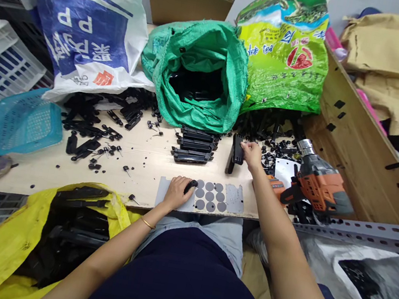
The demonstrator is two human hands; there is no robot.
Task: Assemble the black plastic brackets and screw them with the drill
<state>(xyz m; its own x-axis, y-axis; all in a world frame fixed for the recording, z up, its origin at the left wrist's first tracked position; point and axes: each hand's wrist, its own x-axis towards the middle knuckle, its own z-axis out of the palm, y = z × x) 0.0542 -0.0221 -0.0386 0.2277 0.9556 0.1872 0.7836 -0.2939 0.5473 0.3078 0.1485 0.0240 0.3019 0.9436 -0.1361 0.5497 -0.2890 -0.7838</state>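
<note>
My left hand (178,193) rests at the table's front edge, its fingers closed round a small black plastic part (190,186) whose far end sticks out to the right. Beside it lies a grey sheet with round grey discs (211,195). Farther right and forward, my right hand (252,155) pinches an upright, long black plastic piece (237,150) by its right side. A second black piece stands against it on the left. Between the hands and a green sack sits a row of several similar black pieces (194,144), lying crosswise.
An orange cordless impact wrench (320,182) lies on the right by a wooden side board (361,146). Black parts and small screw-like pieces (99,153) are scattered left. A green sack (159,71) stands behind, a yellow bag (30,223) front left, a blue basket (28,123) far left.
</note>
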